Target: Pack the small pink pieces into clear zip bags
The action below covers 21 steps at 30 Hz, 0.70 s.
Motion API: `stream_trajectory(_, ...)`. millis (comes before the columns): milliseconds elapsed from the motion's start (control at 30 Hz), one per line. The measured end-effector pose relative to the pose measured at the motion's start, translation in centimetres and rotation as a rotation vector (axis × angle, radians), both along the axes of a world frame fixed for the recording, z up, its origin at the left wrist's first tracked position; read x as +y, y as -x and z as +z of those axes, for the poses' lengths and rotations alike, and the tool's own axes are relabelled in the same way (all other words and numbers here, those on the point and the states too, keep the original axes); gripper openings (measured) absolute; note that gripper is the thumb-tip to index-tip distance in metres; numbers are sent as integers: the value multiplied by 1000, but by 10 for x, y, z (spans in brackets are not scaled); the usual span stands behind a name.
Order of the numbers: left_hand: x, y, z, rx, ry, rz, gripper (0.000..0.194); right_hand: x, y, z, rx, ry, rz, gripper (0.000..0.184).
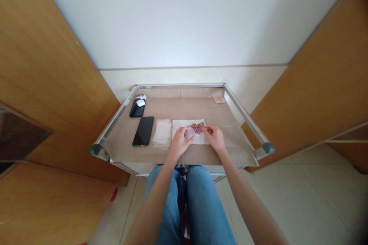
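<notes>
My left fingers clamp a light, floppy clear plastic bag of reddish granules; my right fingers pinch its limp edge, the easiest hold.

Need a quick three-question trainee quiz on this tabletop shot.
1. True or false: the white earbud case sits on the black charging pad.
2. What is the left hand holding? A) the black smartphone B) a small clear plastic bag of reddish-brown pieces C) the earbud case
3. What lies between the smartphone and the white paper sheet?

Key: 1. True. 2. B. 3. A stack of clear plastic bags.
</notes>
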<state>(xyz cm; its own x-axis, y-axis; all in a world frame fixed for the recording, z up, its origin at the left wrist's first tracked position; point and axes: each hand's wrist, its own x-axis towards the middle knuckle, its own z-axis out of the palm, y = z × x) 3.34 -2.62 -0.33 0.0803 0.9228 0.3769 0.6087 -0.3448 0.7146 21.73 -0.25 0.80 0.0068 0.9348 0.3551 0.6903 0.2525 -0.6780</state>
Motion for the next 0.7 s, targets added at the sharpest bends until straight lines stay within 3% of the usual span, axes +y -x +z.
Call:
stream_trajectory(167,1,1,-1,23,6,-5,39,-3,2,2,166,24,253,24)
stream_trajectory(267,2,1,-1,30,12,-18,39,-2,3,2,143,43,290,25)
stream_trajectory(333,3,1,-1,31,16,-17,39,0,2,0,112,26,226,27)
stream_trajectory(500,4,1,-2,34,15,2,38,3,-2,-3,-2,31,-83,28)
stream_trajectory(700,3,0,0,29,29,5,39,0,0,1,-159,95,-139,20)
